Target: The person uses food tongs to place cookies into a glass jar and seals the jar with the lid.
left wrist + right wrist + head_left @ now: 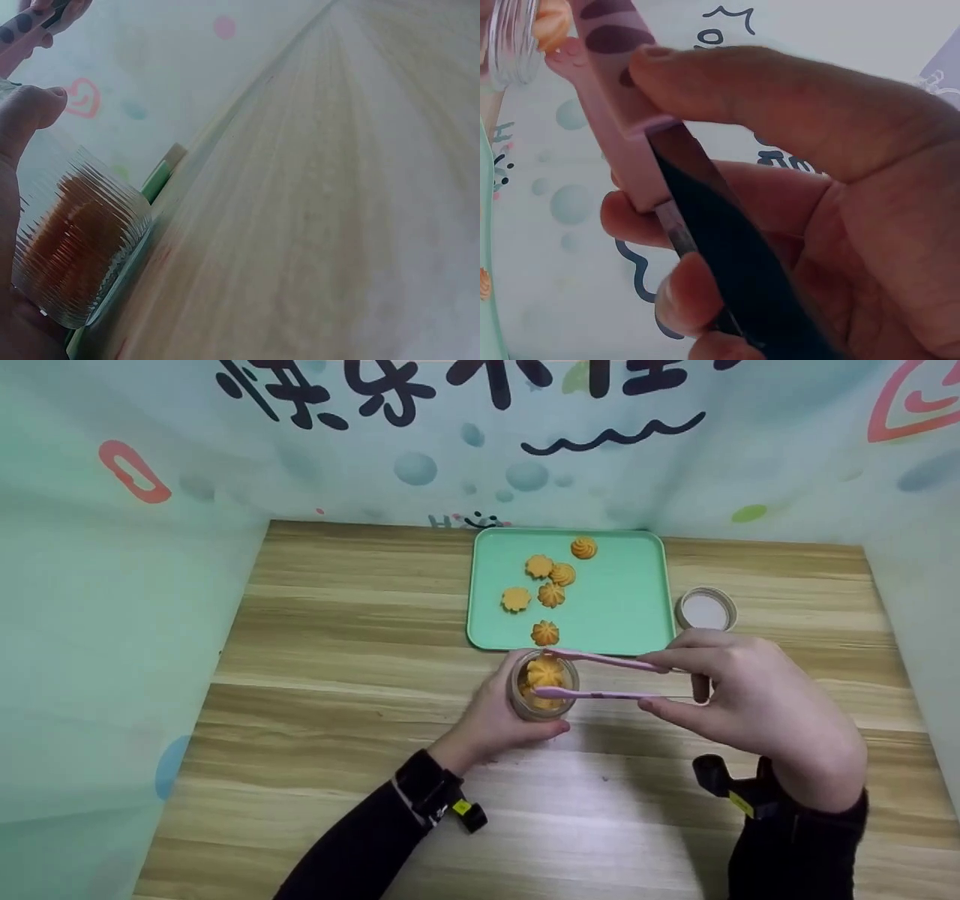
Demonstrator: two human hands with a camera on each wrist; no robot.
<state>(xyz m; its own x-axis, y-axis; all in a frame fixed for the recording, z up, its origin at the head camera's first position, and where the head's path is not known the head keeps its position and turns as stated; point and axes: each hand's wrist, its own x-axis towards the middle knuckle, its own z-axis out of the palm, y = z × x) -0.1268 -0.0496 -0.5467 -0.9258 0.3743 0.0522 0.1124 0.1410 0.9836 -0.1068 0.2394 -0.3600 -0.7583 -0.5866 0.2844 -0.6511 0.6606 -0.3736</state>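
Observation:
In the head view my left hand [499,711] grips a clear jar from its left side, thumb along the front. Ribbed walls of the jar [124,206] show in the left wrist view, with brown cookies inside. My right hand [772,697] holds pink tongs [611,695] between thumb and fingers, their tips over the jar's mouth. A flower-shaped cookie [544,671] lies between the tips at the mouth; whether they squeeze it I cannot tell. In the right wrist view, dark metal-looking arms of the tongs run back through the hand.
Behind the jar a green tray [622,607] bears several golden cookies [551,595], some ridged side up, some flat. A round lid [706,609] sits right of the tray, partly behind the right hand. Printed cloth [360,472] borders the wooden table [337,660] at back and sides.

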